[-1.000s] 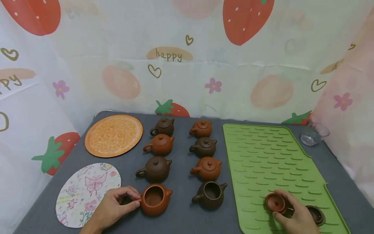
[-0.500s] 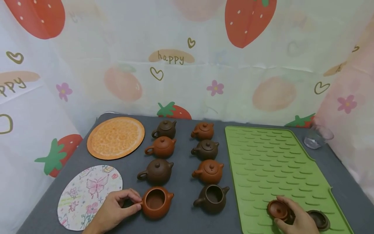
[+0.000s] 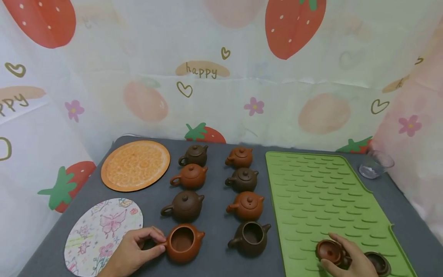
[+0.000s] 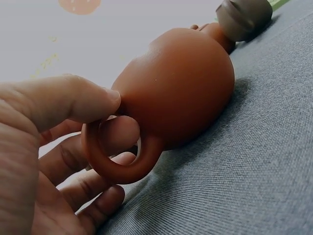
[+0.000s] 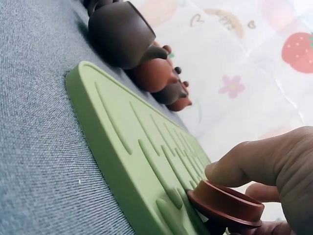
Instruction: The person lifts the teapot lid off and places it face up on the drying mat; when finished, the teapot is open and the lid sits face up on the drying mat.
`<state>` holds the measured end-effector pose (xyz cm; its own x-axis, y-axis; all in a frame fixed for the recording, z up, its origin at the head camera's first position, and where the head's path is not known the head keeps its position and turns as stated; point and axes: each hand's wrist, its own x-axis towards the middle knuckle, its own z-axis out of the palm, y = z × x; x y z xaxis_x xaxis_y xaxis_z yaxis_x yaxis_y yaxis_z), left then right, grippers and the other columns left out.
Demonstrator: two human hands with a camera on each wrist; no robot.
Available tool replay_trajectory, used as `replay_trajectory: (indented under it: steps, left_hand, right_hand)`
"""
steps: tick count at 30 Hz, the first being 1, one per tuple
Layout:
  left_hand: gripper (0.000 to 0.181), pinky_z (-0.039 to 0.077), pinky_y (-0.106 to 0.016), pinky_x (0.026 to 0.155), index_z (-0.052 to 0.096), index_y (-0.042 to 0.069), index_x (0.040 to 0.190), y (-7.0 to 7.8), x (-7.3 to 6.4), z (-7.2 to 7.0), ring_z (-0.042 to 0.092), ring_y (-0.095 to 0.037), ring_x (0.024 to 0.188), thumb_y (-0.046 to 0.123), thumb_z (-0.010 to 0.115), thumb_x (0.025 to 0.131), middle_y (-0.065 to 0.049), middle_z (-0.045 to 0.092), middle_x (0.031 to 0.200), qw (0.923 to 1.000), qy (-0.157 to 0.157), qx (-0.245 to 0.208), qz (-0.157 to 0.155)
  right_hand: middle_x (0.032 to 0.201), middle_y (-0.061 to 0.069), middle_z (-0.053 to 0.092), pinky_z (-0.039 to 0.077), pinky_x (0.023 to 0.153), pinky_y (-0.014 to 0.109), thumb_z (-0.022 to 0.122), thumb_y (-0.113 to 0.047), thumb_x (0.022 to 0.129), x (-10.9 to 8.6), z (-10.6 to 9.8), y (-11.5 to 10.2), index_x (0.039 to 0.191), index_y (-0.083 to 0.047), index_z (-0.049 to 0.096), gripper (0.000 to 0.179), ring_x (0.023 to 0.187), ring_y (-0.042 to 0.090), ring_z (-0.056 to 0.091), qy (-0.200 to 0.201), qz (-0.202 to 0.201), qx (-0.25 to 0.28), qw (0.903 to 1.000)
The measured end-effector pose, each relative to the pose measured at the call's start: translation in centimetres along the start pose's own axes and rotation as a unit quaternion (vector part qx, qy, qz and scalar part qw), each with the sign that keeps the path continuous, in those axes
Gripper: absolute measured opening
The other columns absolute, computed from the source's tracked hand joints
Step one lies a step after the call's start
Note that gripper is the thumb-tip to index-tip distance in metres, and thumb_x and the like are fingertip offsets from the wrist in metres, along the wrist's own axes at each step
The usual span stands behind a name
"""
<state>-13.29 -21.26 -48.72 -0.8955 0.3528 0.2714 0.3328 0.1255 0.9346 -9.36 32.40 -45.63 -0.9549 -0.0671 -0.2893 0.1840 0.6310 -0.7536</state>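
In the head view my left hand (image 3: pixel 133 250) pinches the handle of a lidless reddish-brown teapot (image 3: pixel 198 246) that stands on the dark cloth. The left wrist view shows the thumb on top of the loop handle (image 4: pixel 122 174) and a fingertip through it. Over the green mat (image 3: pixel 294 215), my right hand (image 3: pixel 353 257) holds a reddish-brown teapot lid (image 3: pixel 328 252) between thumb and fingers, its hollow underside up. Something dark shows behind that lid, partly hidden by the fingers. A dark brown lid (image 3: pixel 378 263) lies hollow side up on the mat, beside the hand.
Right of the red teapot stands a lidless dark teapot (image 3: pixel 247 248). Several lidded teapots, among them a dark one (image 3: pixel 187 207) and a red one (image 3: pixel 247 206), form two columns behind. Round orange (image 3: pixel 136 165) and butterfly-patterned (image 3: pixel 91 231) mats lie left; a clear cup (image 3: pixel 373 165) stands far right.
My right hand has moved the red lid slightly toward the near edge of the green mat, and the lid's tilt has changed. The left hand keeps its hold on the teapot handle.
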Motion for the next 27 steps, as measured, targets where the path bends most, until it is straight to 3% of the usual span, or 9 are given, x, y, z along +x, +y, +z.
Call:
replay_trajectory:
  steps: [4,9,12,15,19,24,27]
  left_hand:
    - [0.015,0.050,-0.024,0.078,0.071,0.007,0.094,0.2,-0.1,-0.1,0.062,-0.023,0.086,-0.004,0.070,0.085,-0.009,0.067,0.092,1.0000,-0.002,0.006,0.006]
    - [0.018,0.051,-0.026,0.078,0.070,0.001,0.100,1.0,0.0,-0.5,0.063,-0.021,0.087,-0.008,0.070,0.084,-0.013,0.067,0.093,0.9993,0.009,0.015,0.034]
    - [0.021,0.051,-0.027,0.079,0.068,-0.004,0.101,2.0,0.1,-0.7,0.062,-0.019,0.090,-0.012,0.070,0.082,-0.017,0.066,0.095,0.9981,0.028,0.022,0.050]
    - [0.025,0.050,-0.026,0.080,0.067,-0.006,0.102,3.5,0.3,-0.9,0.061,-0.018,0.092,-0.016,0.069,0.080,-0.018,0.065,0.097,0.9963,0.054,0.024,0.062]
    - [0.030,0.050,-0.026,0.082,0.066,-0.009,0.103,5.3,1.0,-0.7,0.060,-0.021,0.093,-0.023,0.068,0.076,-0.022,0.063,0.097,0.9915,0.084,0.002,0.100]
    - [0.033,0.050,-0.027,0.082,0.065,-0.012,0.105,7.0,3.0,0.6,0.060,-0.023,0.092,-0.024,0.067,0.075,-0.022,0.063,0.096,0.9846,0.101,-0.026,0.141]
    - [0.034,0.050,-0.028,0.080,0.065,-0.011,0.106,7.9,4.3,1.4,0.060,-0.024,0.090,-0.024,0.067,0.075,-0.022,0.064,0.096,0.9813,0.099,-0.034,0.161]
  right_hand:
    - [0.124,0.033,0.044,0.047,0.071,0.040,0.067,-0.020,0.093,-0.4,0.2,-0.5,0.140,0.014,0.032,0.068,0.092,0.029,0.054,0.044,0.002,-0.024,0.9987]
    - [0.126,0.030,0.045,0.049,0.078,0.040,0.069,-0.035,0.091,-1.5,0.5,-1.6,0.142,0.007,0.036,0.074,0.101,0.035,0.051,0.112,0.035,-0.038,0.9923]
    - [0.127,0.028,0.046,0.050,0.077,0.035,0.068,-0.036,0.091,-2.1,0.6,-2.2,0.143,0.004,0.038,0.072,0.102,0.032,0.051,0.154,0.032,-0.038,0.9867]
    - [0.125,0.024,0.050,0.049,0.072,0.026,0.069,-0.030,0.091,-2.5,0.5,-3.0,0.141,0.001,0.042,0.065,0.096,0.018,0.051,0.192,-0.004,-0.036,0.9807]
    - [0.124,0.017,0.050,0.045,0.070,0.018,0.069,-0.022,0.092,-2.8,0.2,-4.7,0.142,-0.003,0.044,0.059,0.094,0.003,0.048,0.225,-0.053,-0.022,0.9727]
    - [0.120,-0.001,0.052,0.042,0.073,0.013,0.072,-0.006,0.088,-3.1,0.0,-7.4,0.139,-0.006,0.049,0.056,0.096,0.002,0.048,0.273,-0.144,-0.009,0.9512]
    - [0.119,-0.004,0.054,0.041,0.077,0.013,0.073,0.004,0.084,-2.9,0.0,-9.2,0.138,-0.007,0.051,0.060,0.099,0.007,0.049,0.271,-0.204,0.006,0.9407]
